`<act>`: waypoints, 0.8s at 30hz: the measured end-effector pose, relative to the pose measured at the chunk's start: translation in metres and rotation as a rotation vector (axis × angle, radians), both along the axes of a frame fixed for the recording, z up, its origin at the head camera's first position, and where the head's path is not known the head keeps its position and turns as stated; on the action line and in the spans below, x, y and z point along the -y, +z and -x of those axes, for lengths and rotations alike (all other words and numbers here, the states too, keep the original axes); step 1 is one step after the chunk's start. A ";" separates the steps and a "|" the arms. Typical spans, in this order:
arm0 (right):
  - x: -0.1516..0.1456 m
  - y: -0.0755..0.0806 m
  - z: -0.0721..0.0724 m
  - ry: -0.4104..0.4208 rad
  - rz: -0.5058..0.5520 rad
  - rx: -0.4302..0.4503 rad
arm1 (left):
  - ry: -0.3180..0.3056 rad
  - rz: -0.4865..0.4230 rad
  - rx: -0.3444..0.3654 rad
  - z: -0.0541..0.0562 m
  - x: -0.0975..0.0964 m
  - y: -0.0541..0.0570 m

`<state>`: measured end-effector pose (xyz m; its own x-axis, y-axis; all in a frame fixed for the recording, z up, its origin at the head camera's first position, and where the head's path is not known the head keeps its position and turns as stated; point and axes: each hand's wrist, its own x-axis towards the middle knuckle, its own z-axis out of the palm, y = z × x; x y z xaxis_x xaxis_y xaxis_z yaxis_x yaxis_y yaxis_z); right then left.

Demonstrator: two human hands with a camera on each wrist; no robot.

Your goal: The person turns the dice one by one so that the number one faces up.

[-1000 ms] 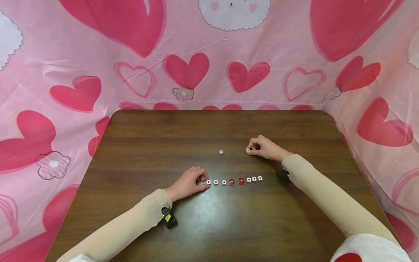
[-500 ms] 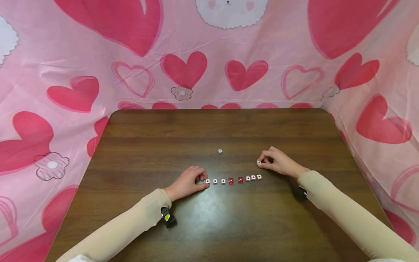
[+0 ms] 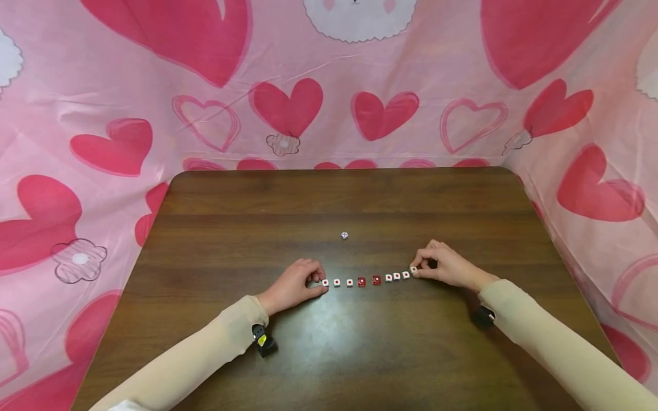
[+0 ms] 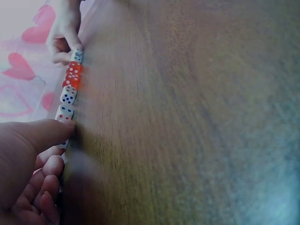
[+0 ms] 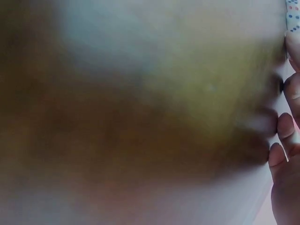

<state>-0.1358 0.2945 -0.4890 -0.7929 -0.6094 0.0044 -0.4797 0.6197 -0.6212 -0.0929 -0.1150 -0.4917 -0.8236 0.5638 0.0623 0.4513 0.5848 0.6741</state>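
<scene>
A row of small dice runs across the table in the head view. My left hand (image 3: 292, 287) pinches the white die (image 3: 325, 283) at its left end between thumb and fingers. Two white dice come after it, then a red die (image 3: 362, 282) and another red die (image 3: 377, 280), then several white ones. At the right end my right hand (image 3: 448, 267) pinches a white die (image 3: 413, 270), close beside the white die (image 3: 405, 275) there. In the left wrist view, my thumb (image 4: 51, 132) partly covers the held die.
Behind the row, a lone white die (image 3: 344, 235) lies on the brown wooden table (image 3: 257, 228). Pink cloth (image 3: 339, 68) printed with hearts hangs around the table's back and sides. A black wrist camera (image 3: 264, 342) sits on the left sleeve.
My right hand has carried its white die right and toward the near side, to the row's right end. The left hand stays at the left end.
</scene>
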 end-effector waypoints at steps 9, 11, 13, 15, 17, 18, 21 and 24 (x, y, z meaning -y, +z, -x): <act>-0.002 -0.002 -0.007 -0.015 0.004 -0.044 | -0.089 0.010 0.127 0.012 0.010 0.007; -0.001 -0.001 -0.006 -0.007 0.005 -0.043 | -0.089 -0.008 0.189 0.017 0.012 0.011; -0.001 0.000 -0.005 0.005 0.004 -0.036 | -0.070 -0.035 0.234 0.023 0.012 0.015; -0.001 0.002 -0.004 0.018 0.002 -0.031 | -0.032 -0.040 0.255 0.030 0.010 0.018; -0.001 0.003 -0.004 0.030 -0.003 -0.019 | 0.009 -0.041 0.251 0.038 0.006 0.020; -0.001 0.004 -0.003 0.035 -0.008 -0.010 | 0.028 -0.035 0.242 0.043 0.004 0.021; 0.000 0.006 -0.002 0.051 -0.013 -0.005 | 0.074 -0.009 0.216 0.058 -0.006 0.025; 0.001 0.005 -0.002 0.063 -0.010 -0.021 | 0.091 0.034 0.173 0.073 -0.018 0.025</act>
<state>-0.1339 0.2938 -0.4838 -0.7527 -0.6582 0.0145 -0.5312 0.5941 -0.6041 -0.1663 -0.0971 -0.4665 -0.8682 0.4856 -0.1024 0.2742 0.6414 0.7165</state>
